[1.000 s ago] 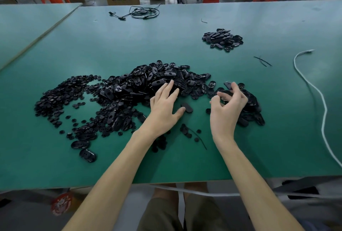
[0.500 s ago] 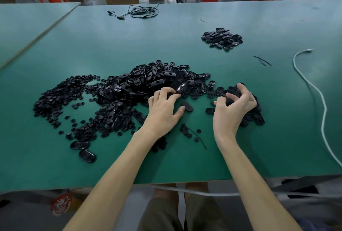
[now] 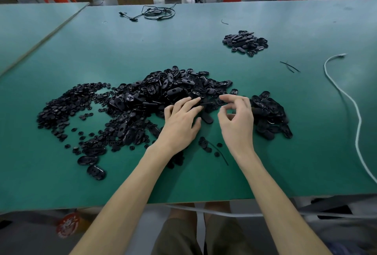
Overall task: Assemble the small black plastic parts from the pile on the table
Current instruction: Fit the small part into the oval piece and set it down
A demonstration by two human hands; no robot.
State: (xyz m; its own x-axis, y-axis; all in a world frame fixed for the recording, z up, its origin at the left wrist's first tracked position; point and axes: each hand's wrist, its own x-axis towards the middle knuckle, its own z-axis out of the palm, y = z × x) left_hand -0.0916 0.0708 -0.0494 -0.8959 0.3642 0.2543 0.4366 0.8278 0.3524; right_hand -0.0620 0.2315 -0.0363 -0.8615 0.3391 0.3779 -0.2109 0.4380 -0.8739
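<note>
A big pile of black oval plastic parts [image 3: 173,89] covers the middle of the green table [image 3: 142,50]. Small round black parts [image 3: 67,105] spread out to its left. A smaller heap of oval parts [image 3: 269,111] lies to the right. My left hand [image 3: 181,122] lies flat at the big pile's near edge, its straight fingertips touching an oval part [image 3: 206,104]. My right hand [image 3: 237,124] hovers between the two heaps with its fingers curled towards the thumb. No part shows between them. One loose oval part [image 3: 207,118] lies between my hands.
A separate heap of black parts [image 3: 244,43] sits at the far right. A white cable [image 3: 357,115] runs down the right side, and a black cable [image 3: 157,12] lies at the far edge. Thin black ties [image 3: 289,66] and several loose bits [image 3: 206,144] are scattered about.
My right hand has left the right heap and moved left, towards my left hand. The fingers of my left hand have straightened over the pile's edge.
</note>
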